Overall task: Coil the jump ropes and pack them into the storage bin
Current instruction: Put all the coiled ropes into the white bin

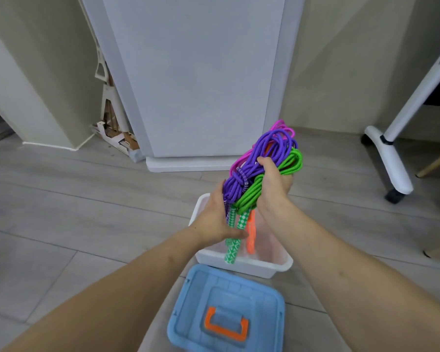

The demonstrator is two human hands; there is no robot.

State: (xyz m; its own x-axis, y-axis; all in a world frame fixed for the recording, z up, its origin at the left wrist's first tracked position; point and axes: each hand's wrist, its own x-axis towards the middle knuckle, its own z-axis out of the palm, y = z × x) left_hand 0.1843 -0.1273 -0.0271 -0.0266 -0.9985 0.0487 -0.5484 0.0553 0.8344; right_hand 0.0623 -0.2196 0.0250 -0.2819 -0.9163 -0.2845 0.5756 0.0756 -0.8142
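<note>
Both hands hold one bundle of coiled jump ropes (pixel 262 171), purple, green and pink cord, lifted over the white plastic storage bin (pixel 277 266) on the grey floor. The right hand (pixel 273 182) has its grip closed round the upper coils, thumb on top. The left hand (pixel 215 215) clasps the lower end, where the patterned handles (pixel 233 247), green-and-white, purple and orange, hang down into the bin. Just in front of the bin lies its blue lid with an orange handle (pixel 226 311).

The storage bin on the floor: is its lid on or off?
Off. The blue lid lies flat on the floor in front of the open white bin.
</note>
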